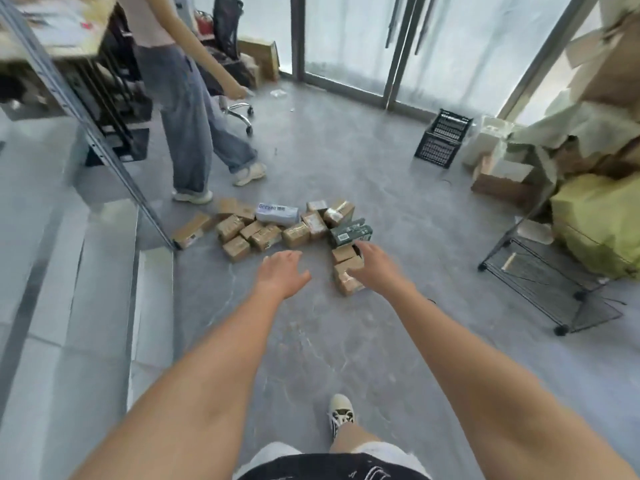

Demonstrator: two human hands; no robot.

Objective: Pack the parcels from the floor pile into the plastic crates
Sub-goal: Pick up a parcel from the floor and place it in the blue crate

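A pile of small brown cardboard parcels lies on the grey floor ahead, with a grey plastic mailer and a dark green box among them. My left hand reaches out in front of the pile, fingers relaxed, holding nothing. My right hand hangs over a short row of brown parcels at the pile's right end, fingers spread and loosely bent; I cannot tell whether it touches them. A black plastic crate lies tipped on its side at the far right, near the glass wall.
Another person in wide jeans stands just behind the pile's left side. A slanted metal rail and steps lie to the left. A black wire rack, a yellow-green bag and stacked cartons crowd the right.
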